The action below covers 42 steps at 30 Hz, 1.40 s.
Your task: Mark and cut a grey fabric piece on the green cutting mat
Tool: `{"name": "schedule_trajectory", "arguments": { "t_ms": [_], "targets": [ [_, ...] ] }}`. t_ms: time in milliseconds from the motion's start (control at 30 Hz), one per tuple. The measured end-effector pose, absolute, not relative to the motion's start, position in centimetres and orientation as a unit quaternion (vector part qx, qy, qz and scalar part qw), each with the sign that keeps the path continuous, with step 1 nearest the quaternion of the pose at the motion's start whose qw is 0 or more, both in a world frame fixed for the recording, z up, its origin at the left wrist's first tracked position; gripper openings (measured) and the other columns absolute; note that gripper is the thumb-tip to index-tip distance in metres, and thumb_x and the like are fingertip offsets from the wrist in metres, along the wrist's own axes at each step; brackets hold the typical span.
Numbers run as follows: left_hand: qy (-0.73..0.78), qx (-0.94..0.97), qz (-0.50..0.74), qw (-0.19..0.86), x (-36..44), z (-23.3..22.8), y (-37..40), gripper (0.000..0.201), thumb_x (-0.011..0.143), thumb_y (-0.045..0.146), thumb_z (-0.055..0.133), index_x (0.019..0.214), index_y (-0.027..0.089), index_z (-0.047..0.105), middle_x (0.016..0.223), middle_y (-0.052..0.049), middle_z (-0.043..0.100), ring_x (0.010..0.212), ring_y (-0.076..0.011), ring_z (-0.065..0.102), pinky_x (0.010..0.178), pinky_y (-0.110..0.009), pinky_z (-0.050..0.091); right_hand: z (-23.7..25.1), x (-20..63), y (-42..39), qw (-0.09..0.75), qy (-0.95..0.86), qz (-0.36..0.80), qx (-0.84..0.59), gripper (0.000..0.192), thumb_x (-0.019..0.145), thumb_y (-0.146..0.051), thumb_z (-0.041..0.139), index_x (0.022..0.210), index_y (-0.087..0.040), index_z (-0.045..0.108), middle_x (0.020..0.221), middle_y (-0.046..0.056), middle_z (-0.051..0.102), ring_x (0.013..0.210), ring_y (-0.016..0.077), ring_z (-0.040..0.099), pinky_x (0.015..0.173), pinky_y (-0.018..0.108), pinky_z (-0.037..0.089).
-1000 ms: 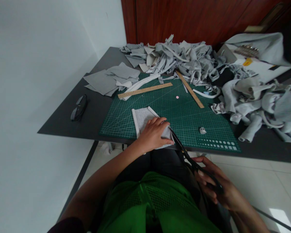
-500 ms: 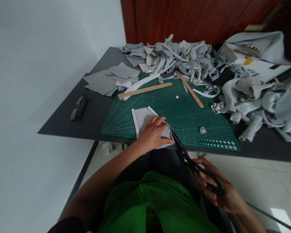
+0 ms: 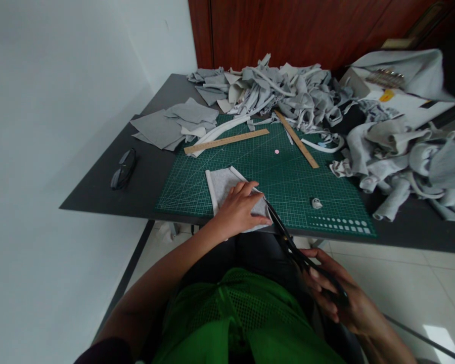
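Evidently a cut is under way in the head view: the left hand (image 3: pixel 238 212) presses its fingers flat on the grey fabric piece (image 3: pixel 227 186) on the green cutting mat (image 3: pixel 288 177), while the right hand (image 3: pixel 337 298), fingers closed through the handles, holds one pair of scissors (image 3: pixel 288 240) at the fabric's right edge, just beside the left fingertips. Continuing calls for keeping the cloth pinned. Beyond the fingers lie two wooden rulers (image 3: pixel 227 141).

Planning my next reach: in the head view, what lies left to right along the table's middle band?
Black glasses → grey fabric piece under the left hand → pink dot → small white object → grey scrap pile.
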State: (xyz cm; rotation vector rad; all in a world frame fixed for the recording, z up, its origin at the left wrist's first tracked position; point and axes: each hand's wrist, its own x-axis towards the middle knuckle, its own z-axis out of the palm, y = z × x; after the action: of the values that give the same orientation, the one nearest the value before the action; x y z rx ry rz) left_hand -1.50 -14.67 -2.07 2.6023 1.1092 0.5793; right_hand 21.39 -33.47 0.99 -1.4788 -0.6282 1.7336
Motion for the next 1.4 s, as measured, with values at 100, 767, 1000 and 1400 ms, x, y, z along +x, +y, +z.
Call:
{"name": "schedule_trajectory", "arguments": {
  "t_ms": [100, 767, 1000, 1400],
  "targets": [
    [0.381, 0.892, 0.203, 0.130, -1.5, -2.1, -14.7, 0.065, 0.078, 0.062, 0.084, 0.127, 0.022, 0.069, 0.151, -0.011, 0.049, 0.136, -0.0356, 0.046, 0.116, -0.054, 0.042, 0.6, 21.6, -33.6, 0.372, -0.257, 0.680, -0.578, 0.057, 0.083, -0.059, 0.080, 0.125, -0.029, 0.054, 0.064, -0.010, 0.044, 0.037, 0.0027, 0.031, 0.032, 0.012, 0.027],
    [0.371, 0.898, 0.191, 0.140, -1.4, -1.9, -14.4, 0.072, 0.080, 0.064, 0.082, 0.134, 0.021, 0.062, 0.138, -0.007, 0.062, 0.126, -0.0323, 0.052, 0.108, -0.050, 0.043, 0.1, 22.4, -32.5, 0.365, -0.291, 0.685, -0.559, 0.057, 0.083, -0.058, 0.079, 0.121, -0.027, 0.050, 0.060, -0.013, 0.044, 0.036, 0.0026, 0.026, 0.030, 0.012, 0.026],
    [0.390, 0.883, 0.203, 0.165, -1.3, -1.9, -14.6, 0.085, 0.077, 0.061, 0.085, 0.143, 0.021, 0.050, 0.140, -0.010, 0.063, 0.130, -0.0342, 0.053, 0.109, -0.051, 0.041, 0.4, 22.0, -31.3, 0.359, -0.310, 0.682, -0.556, 0.053, 0.085, -0.057, 0.078, 0.119, -0.026, 0.052, 0.060, -0.012, 0.045, 0.035, 0.0027, 0.030, 0.031, 0.012, 0.026],
    [0.403, 0.869, 0.216, 0.188, -1.2, -1.8, -14.8, 0.091, 0.075, 0.055, 0.089, 0.145, 0.022, 0.041, 0.138, -0.010, 0.065, 0.128, -0.0366, 0.056, 0.107, -0.053, 0.042, 0.1, 22.1, -31.4, 0.381, -0.221, 0.726, -0.528, 0.056, 0.076, -0.056, 0.085, 0.115, -0.028, 0.055, 0.064, -0.010, 0.048, 0.036, 0.0017, 0.030, 0.030, 0.011, 0.026]
  ]
}}
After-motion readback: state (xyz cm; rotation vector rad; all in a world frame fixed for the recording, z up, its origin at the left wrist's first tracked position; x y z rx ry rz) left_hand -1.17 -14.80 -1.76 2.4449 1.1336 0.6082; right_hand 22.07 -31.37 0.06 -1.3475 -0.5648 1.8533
